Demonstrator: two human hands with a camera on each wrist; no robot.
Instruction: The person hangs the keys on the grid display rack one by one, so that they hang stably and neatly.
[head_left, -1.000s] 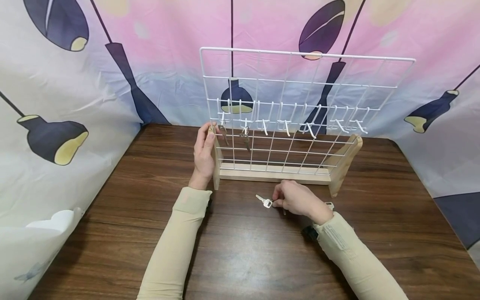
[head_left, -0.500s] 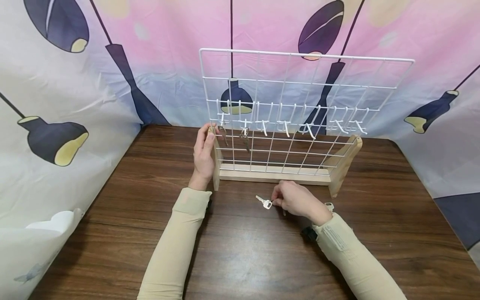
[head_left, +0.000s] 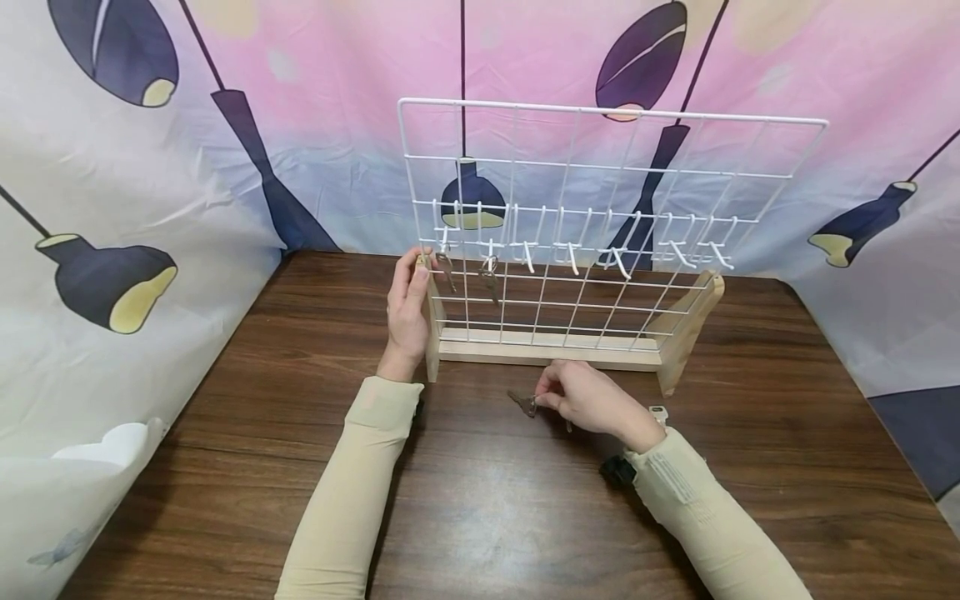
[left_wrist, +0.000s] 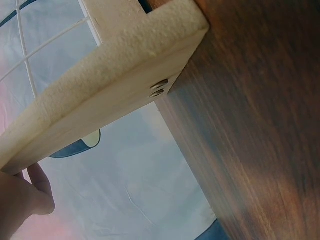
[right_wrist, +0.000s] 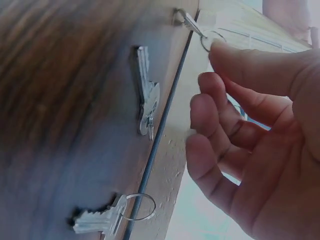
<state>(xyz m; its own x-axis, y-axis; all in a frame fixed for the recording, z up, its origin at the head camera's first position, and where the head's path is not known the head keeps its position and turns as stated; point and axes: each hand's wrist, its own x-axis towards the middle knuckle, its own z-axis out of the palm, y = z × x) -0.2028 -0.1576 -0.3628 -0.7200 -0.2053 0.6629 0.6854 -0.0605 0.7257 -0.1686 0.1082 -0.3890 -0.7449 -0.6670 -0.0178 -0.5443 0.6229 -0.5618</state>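
My left hand (head_left: 408,312) grips the top of the left wooden upright (head_left: 432,333) of a white wire grid rack (head_left: 615,171). In the left wrist view, a finger and thumb lie at that upright's edge (left_wrist: 100,85). Low in front of the rack, my right hand (head_left: 592,396) pinches the ring of a silver key (right_wrist: 189,22) between thumb and forefinger. The key (head_left: 522,403) points left, close over the table. Two other keys lie below the right hand in its wrist view, a flat one (right_wrist: 149,95) and one with a ring (right_wrist: 102,221).
Several white hooks (head_left: 573,258) line the grid. Keys hang on the two leftmost, a first key (head_left: 446,271) and a second key (head_left: 491,283). A wooden bar (head_left: 547,348) joins the rack's uprights. Patterned cloth (head_left: 337,150) stands behind the brown table (head_left: 480,508).
The pinched key has tilted and turned from bright to dark, as my right hand draws slightly left with its ring. My left hand stays on the upright.
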